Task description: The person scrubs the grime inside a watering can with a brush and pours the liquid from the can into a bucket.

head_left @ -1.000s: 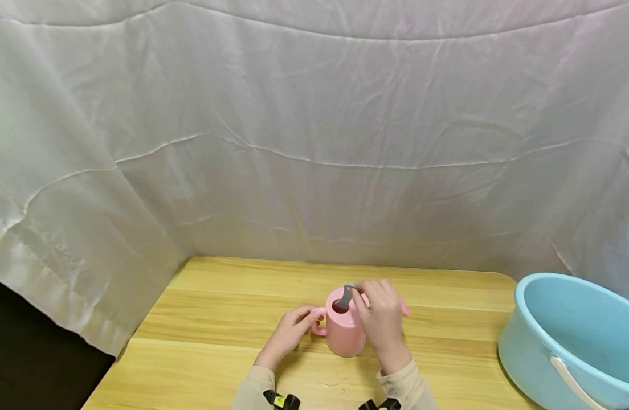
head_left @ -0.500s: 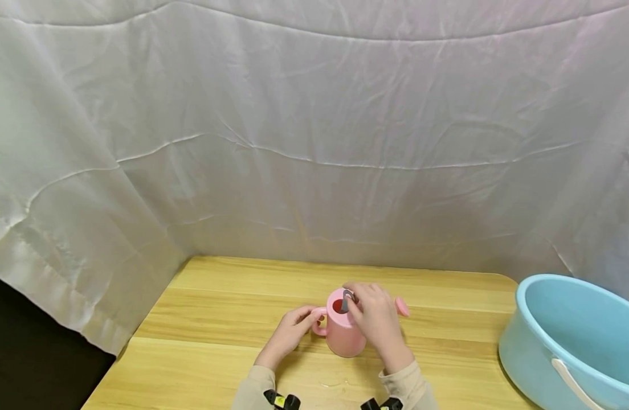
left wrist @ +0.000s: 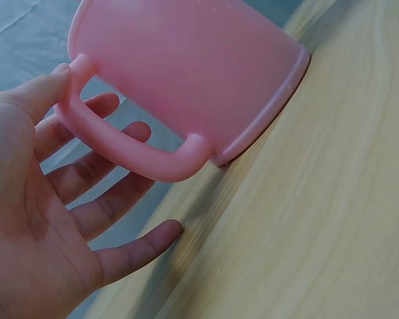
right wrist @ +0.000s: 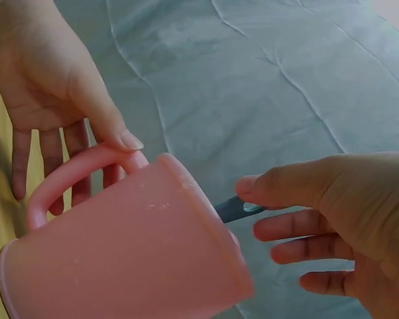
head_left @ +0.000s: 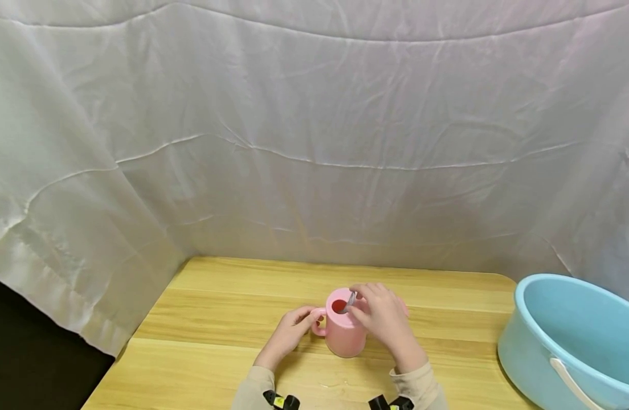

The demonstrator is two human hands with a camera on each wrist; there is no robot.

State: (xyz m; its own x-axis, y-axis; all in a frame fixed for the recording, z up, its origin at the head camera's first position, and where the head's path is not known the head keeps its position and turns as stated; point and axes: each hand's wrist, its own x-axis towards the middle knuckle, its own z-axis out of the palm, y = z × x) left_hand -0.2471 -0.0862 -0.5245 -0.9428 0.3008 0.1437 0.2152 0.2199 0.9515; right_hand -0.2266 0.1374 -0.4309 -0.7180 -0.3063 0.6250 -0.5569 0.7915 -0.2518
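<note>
A pink watering can [head_left: 347, 337] stands upright on the table, its round top opening showing a red inside. At its handle [left wrist: 120, 141], my left hand [head_left: 290, 332] pinches the upper part between thumb and forefinger, with the other fingers spread behind and below. My right hand [head_left: 383, 314] holds a grey utensil [right wrist: 236, 209] by its end, which has a hole in it, between thumb and fingers. The utensil's lower part goes down into the opening, so its kind cannot be told. The right hand hides most of the spout; only a bit of its pink end shows.
A light blue bucket [head_left: 519, 347] with a white handle [head_left: 571, 381] stands at the right. Small wet marks [head_left: 335, 384] lie on the wooden table [head_left: 217, 341] in front of the can. Grey-white cloth [head_left: 314, 142] hangs behind and at the left.
The right hand has shifted slightly and turned, tilting the grey utensil within the can's opening. The left hand and the watering can stay in place.
</note>
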